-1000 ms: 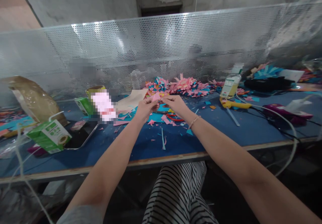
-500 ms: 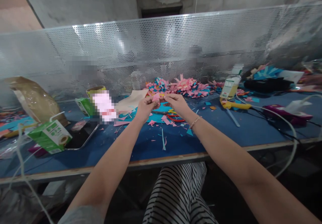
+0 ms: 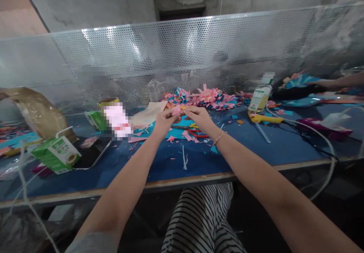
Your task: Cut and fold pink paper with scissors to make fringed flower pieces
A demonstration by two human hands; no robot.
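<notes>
My left hand pinches a small piece of pink paper above the middle of the table. My right hand meets it from the other side, its thumb and fingers closed at the paper's right edge; the fingertips partly hide what lies between them. Just below the hands, scissors with red handles and a yellow-handled tool lie on a blue paper sheet among pink and blue scraps. Behind the hands sits a heap of pink and blue paper flowers.
A yellow glue gun and a bottle stand to the right, with a white cable looping over the edge. On the left are a lit phone, a green drink carton, a dark tablet and a brown bag.
My right hand's fingertips have come closer to the left ones at the pink paper. Another person's arm has reached in at the far right, and a hand now touches the brown bag at left.
</notes>
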